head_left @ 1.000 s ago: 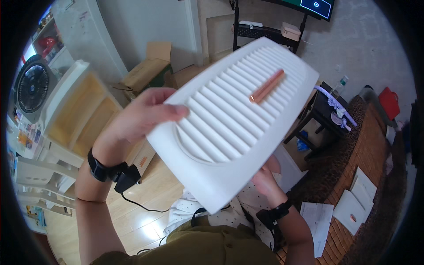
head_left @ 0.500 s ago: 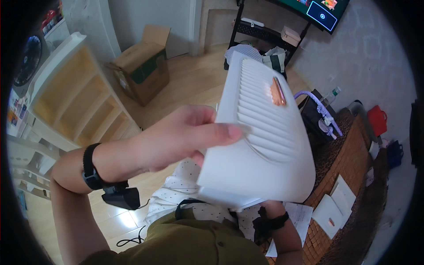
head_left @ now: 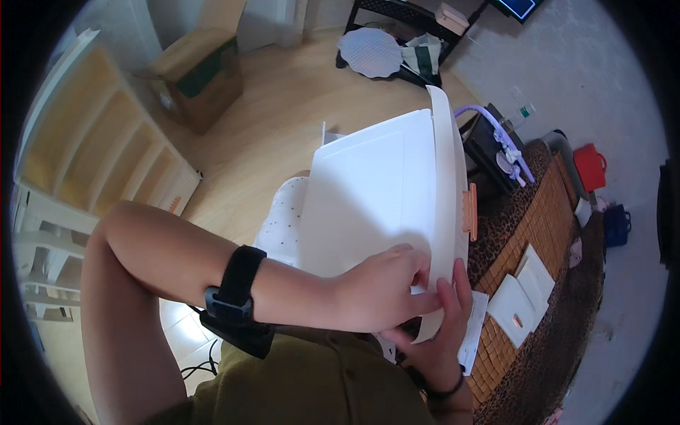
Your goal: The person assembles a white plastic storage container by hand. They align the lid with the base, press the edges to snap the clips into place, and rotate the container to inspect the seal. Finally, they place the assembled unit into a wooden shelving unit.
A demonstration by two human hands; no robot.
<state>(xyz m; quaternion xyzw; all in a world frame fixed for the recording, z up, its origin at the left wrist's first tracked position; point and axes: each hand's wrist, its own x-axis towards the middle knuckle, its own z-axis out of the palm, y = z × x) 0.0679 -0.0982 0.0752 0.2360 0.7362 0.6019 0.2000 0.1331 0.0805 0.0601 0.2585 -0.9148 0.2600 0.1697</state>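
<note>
Drawer front [head_left: 444,191] with a copper-coloured handle [head_left: 470,212] already on its outer face stands along the right side of a white tray [head_left: 368,191] over the person's lap. Front and tray sit together; whether they are fastened cannot be told. The right hand [head_left: 440,343] grips the front's near end, fingers on the outer side. The left hand [head_left: 386,290] is curled at the same near corner; what its fingertips hold is hidden. That corner looks unfinished, to judge by both hands working there. The tray is not in the shelf frame [head_left: 92,134], well apart at left. Loose white pieces [head_left: 510,308] lie on the woven mat [head_left: 549,212] at right.
</note>
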